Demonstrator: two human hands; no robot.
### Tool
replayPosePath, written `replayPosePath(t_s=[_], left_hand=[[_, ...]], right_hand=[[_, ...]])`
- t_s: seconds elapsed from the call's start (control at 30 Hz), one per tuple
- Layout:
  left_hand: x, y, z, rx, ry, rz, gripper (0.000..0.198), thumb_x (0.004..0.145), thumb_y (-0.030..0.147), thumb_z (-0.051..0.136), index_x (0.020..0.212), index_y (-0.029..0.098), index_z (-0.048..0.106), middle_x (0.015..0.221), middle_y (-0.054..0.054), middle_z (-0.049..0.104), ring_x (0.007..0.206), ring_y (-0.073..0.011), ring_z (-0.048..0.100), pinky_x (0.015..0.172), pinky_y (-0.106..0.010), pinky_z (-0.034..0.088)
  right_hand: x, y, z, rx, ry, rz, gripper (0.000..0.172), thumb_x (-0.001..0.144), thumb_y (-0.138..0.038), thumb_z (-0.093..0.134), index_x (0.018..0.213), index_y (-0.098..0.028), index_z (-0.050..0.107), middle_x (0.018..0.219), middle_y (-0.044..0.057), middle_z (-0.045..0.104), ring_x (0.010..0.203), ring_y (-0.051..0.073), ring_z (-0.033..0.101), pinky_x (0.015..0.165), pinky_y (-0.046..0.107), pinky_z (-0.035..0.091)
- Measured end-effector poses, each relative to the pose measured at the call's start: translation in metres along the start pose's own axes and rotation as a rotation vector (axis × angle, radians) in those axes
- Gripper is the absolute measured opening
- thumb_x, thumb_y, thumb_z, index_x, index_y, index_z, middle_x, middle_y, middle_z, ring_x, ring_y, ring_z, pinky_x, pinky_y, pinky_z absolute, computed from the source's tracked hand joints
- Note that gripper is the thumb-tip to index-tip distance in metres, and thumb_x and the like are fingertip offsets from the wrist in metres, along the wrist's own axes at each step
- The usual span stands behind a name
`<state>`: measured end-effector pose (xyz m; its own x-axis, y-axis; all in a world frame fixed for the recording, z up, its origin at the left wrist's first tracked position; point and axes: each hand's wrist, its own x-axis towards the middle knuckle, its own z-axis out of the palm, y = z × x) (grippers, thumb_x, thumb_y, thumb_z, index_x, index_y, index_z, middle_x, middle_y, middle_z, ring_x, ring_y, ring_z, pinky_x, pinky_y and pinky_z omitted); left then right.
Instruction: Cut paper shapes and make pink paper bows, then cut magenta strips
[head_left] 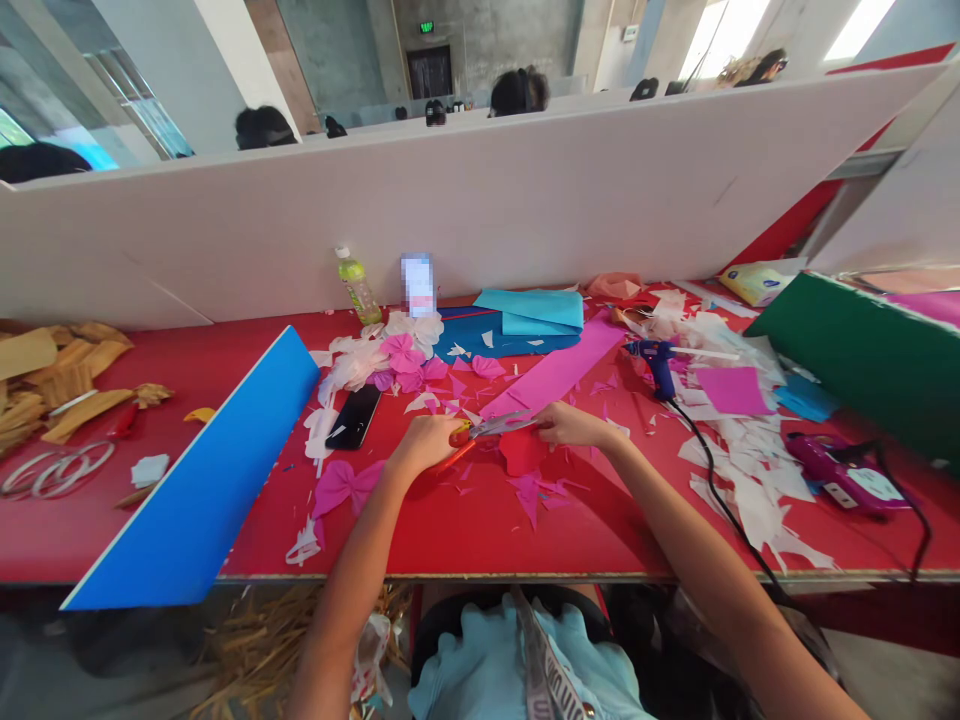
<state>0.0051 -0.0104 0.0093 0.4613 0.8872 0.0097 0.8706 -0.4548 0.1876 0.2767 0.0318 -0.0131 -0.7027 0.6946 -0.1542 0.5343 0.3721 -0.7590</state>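
My left hand (pixel 424 445) grips a pair of scissors (pixel 484 428) with orange-red handles, and the metal blades point right. My right hand (pixel 570 425) is just beyond the blade tips, pinching a piece of red paper (pixel 521 452). The paper's outline is hard to follow against the red table (pixel 592 540). A pink paper bow (pixel 345 485) lies just below my left hand. A long strip of pink paper (pixel 555 368) runs up and to the right, above the scissors. Paper scraps are scattered around both hands.
Beyond my hands are a black phone (pixel 354 416), a green-capped bottle (pixel 358 288) and a blue hot glue gun (pixel 654 365) with a black cord. A blue board (pixel 191 480) leans at left, a green board (pixel 847 360) at right. A white partition (pixel 450 210) stands behind the table.
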Motion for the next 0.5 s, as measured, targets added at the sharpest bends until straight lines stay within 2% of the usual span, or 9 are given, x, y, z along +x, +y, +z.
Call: replayPosePath(t_s=[0.5], left_hand=[[-0.0018,-0.0018,0.0011,0.028,-0.005,0.018,0.026,0.083,0.039,0.049,0.073,0.020,0.062,0.072,-0.005,0.065,0.067,-0.0175,0.058,0.058,-0.025,0.029]], right_hand=[[-0.0012,-0.0031,-0.0026,-0.048,-0.010,0.026,0.007,0.060,-0.016,0.040,0.055,-0.017,0.045,0.047,-0.002,0.051,0.049,0.014,0.057,0.045,0.020,0.037]])
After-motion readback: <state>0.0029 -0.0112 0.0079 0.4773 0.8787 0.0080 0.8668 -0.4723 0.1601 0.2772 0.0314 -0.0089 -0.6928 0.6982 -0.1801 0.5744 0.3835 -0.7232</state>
